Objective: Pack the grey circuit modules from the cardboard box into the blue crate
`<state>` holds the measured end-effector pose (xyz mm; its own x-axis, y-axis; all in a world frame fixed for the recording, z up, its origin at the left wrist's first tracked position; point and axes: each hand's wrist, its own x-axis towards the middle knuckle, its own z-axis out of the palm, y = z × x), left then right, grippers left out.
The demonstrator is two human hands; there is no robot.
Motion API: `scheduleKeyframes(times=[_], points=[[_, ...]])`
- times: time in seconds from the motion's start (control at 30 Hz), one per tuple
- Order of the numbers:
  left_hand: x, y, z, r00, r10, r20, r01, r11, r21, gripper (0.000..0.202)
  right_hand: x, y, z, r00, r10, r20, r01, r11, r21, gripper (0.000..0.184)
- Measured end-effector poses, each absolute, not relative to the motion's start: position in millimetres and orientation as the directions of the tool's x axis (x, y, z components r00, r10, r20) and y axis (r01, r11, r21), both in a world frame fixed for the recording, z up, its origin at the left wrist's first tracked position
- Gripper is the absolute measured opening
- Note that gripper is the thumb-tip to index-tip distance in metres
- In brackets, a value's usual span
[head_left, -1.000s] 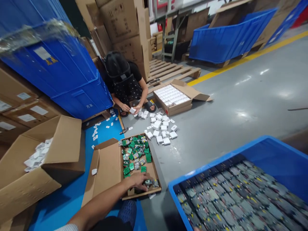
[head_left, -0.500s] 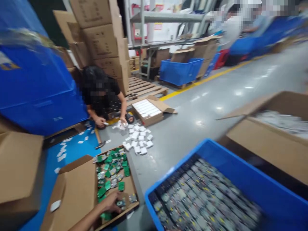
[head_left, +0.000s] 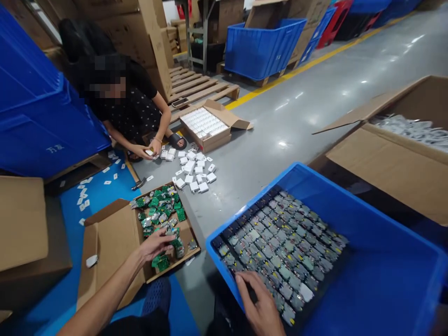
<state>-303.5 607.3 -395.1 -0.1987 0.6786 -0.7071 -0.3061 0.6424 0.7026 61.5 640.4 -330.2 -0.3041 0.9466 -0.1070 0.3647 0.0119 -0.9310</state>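
My left hand (head_left: 157,246) is over an open cardboard box (head_left: 189,228) of loose green circuit boards (head_left: 161,205). Its fingers are closed on a small circuit board (head_left: 172,232) at the box's right half. My right hand (head_left: 259,301) is at the near side of a large blue bin (head_left: 395,284), over its inner edge. The fingers there are curled together, and whatever lies between them is hidden. Inside the bin, grey-green boards (head_left: 280,242) with yellow spots stand in tight rows. One paler piece (head_left: 306,292) is among them.
Across from me a crouching person (head_left: 122,102) handles small white cases. More white cases (head_left: 194,170) are heaped on the floor beside a carton of white pieces (head_left: 206,123). A hammer (head_left: 138,183) lies near the blue mat (head_left: 70,219). An open carton (head_left: 392,163) stands at right.
My view has tipped downward. My left hand has risen from the box's near end with a circuit board. My right hand has come into view over the bin. The crouching person's hands have come together.
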Motion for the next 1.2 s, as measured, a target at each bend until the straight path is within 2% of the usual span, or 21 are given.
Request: scheduleKeyframes(times=[0.1, 0.2, 0.27, 0.37, 0.43, 0.53, 0.6, 0.67, 0.77, 0.9, 0.97, 1.03, 1.1, 1.2], points=[[-282.5, 633.4, -345.2, -0.124, 0.823, -0.555, -0.342, 0.490, 0.802, 0.048, 45.9, 652.9, -309.9, -0.288, 0.941, -0.175, 0.252, -0.101, -0.962, 0.037], [-244.0, 665.4, -288.9, 0.050, 0.922, -0.384, -0.227, 0.385, 0.895, 0.039, 25.3, 667.0, -287.6, -0.347, 0.870, -0.351, 0.055, -0.355, -0.933, 0.048], [-215.0, 684.2, -261.7, 0.218, 0.936, -0.276, -0.096, 0.302, 0.948, 0.035, 17.3, 675.0, -279.3, -0.387, 0.819, -0.424, -0.086, -0.490, -0.867, 0.057], [-176.9, 706.6, -251.5, 0.399, 0.899, -0.182, 0.059, 0.173, 0.983, 0.034, 25.9, 683.5, -286.1, -0.329, 0.816, -0.475, -0.171, -0.547, -0.820, 0.060], [-157.5, 717.5, -265.2, 0.438, 0.887, -0.149, 0.118, 0.107, 0.987, 0.035, 46.6, 685.7, -304.3, -0.224, 0.839, -0.496, -0.104, -0.527, -0.844, 0.058], [-137.8, 725.2, -300.7, 0.414, 0.903, -0.115, 0.219, 0.024, 0.975, 0.040, 88.1, 679.5, -344.6, -0.088, 0.848, -0.523, 0.172, -0.504, -0.846, 0.047], [-131.1, 724.2, -321.2, 0.420, 0.901, -0.113, 0.320, -0.030, 0.947, 0.042, 111.5, 668.1, -372.9, -0.041, 0.824, -0.566, 0.366, -0.514, -0.776, 0.037], [-128.8, 720.6, -332.2, 0.481, 0.868, -0.120, 0.406, -0.100, 0.908, 0.041, 125.2, 653.7, -397.6, 0.005, 0.778, -0.629, 0.488, -0.551, -0.677, 0.030], [-130.1, 716.0, -333.4, 0.561, 0.813, -0.153, 0.490, -0.178, 0.853, 0.036, 129.3, 636.3, -423.8, 0.058, 0.693, -0.718, 0.496, -0.645, -0.582, 0.027], [-132.2, 714.9, -328.9, 0.568, 0.798, -0.202, 0.558, -0.192, 0.807, 0.034, 130.4, 630.6, -440.0, 0.054, 0.681, -0.731, 0.375, -0.692, -0.617, 0.026], [-132.4, 714.8, -329.3, 0.564, 0.799, -0.209, 0.574, -0.197, 0.795, 0.033, 135.4, 630.5, -442.3, 0.077, 0.703, -0.707, 0.466, -0.653, -0.597, 0.017], [-132.3, 714.2, -330.3, 0.566, 0.797, -0.211, 0.587, -0.209, 0.782, 0.032, 140.7, 628.8, -442.1, 0.076, 0.712, -0.698, 0.619, -0.583, -0.527, 0.006], [-132.1, 713.4, -330.1, 0.574, 0.790, -0.215, 0.604, -0.231, 0.763, 0.031, 142.9, 625.9, -441.2, 0.042, 0.709, -0.704, 0.719, -0.510, -0.472, 0.007], [-131.5, 712.0, -326.4, 0.574, 0.787, -0.227, 0.635, -0.253, 0.730, 0.029, 138.7, 623.2, -441.6, 0.002, 0.672, -0.741, 0.675, -0.548, -0.495, 0.016]])
